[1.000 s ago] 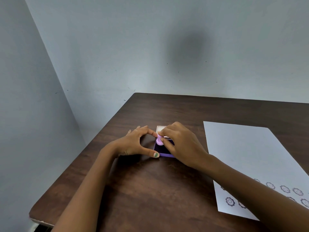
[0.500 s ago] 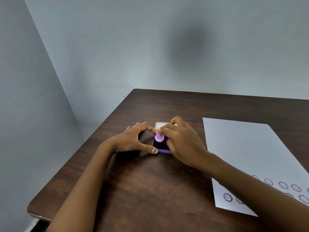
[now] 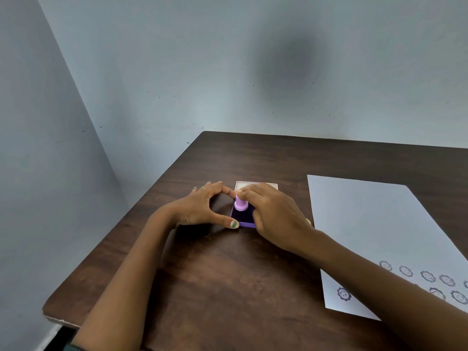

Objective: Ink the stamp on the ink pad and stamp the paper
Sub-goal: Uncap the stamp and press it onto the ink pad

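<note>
A small pink plastic stamp with a rounded handle (image 3: 240, 204) is pinched at its top by the fingers of the right hand (image 3: 274, 214), which are closed together on the handle. The stamp is held upright, and its flared base is set down on the dark surface of the square purple ink pad (image 3: 243, 217), directly below the right fingertips. The left hand (image 3: 202, 209) is laid on the dark brown wooden table (image 3: 228, 274) with its thumb and index finger spread wide apart; the left edge of the pad is bracketed between them, the thumb tip with its green-painted nail touching the near corner and the index fingertip meeting the far corner beside the stamp handle. Just beyond the right fingertips, a whitish lid (image 3: 255, 185) is seen at the far edge of the pad. Well to the right of the right-hand fingers, a white sheet of paper (image 3: 367, 224) is laid flat, with rows of round purple stamped marks (image 3: 428, 276) along its near edge.
</note>
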Motion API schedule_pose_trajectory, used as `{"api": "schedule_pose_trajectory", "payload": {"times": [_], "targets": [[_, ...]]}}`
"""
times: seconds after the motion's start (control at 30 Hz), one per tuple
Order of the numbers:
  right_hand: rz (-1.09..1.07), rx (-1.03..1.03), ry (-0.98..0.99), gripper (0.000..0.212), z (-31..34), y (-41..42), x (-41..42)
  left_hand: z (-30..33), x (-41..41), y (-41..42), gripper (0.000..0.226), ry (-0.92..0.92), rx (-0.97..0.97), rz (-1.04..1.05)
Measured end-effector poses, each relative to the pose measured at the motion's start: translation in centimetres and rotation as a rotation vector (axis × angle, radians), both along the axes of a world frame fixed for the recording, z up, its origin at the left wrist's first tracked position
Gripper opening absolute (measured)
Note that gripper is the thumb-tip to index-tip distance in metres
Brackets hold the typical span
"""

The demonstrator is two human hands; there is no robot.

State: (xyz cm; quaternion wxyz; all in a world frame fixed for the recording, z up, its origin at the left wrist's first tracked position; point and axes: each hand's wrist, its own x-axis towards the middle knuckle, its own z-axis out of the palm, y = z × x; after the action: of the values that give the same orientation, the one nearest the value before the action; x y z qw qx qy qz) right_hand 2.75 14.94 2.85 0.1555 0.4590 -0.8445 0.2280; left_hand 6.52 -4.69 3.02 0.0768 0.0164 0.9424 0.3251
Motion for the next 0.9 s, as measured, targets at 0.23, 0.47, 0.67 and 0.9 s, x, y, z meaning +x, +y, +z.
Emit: {"api": "schedule_pose_trajectory", "payload": {"times": [0.23, 0.47, 0.67, 0.9], "targets": [[0.011, -0.001, -0.01, 0.043, 0.24, 0.25, -0.17, 0.04, 0.07, 0.02, 0.052, 0.011, 0.016, -0.013], [0.011, -0.008, -0.004, 0.04, 0.2, 0.74, -0.61, 0.04, 0.0, 0.04, 0.053, 0.005, 0.013, -0.01], [0.014, -0.015, -0.026, 0.041, -0.25, 0.77, -0.31, 0.02, 0.07, 0.13, 0.051, 0.021, 0.029, -0.014], [0.021, -0.03, -0.06, 0.043, -0.36, 0.31, 0.03, 0.0, 0.02, 0.01, 0.053, 0.015, 0.026, -0.01]]}}
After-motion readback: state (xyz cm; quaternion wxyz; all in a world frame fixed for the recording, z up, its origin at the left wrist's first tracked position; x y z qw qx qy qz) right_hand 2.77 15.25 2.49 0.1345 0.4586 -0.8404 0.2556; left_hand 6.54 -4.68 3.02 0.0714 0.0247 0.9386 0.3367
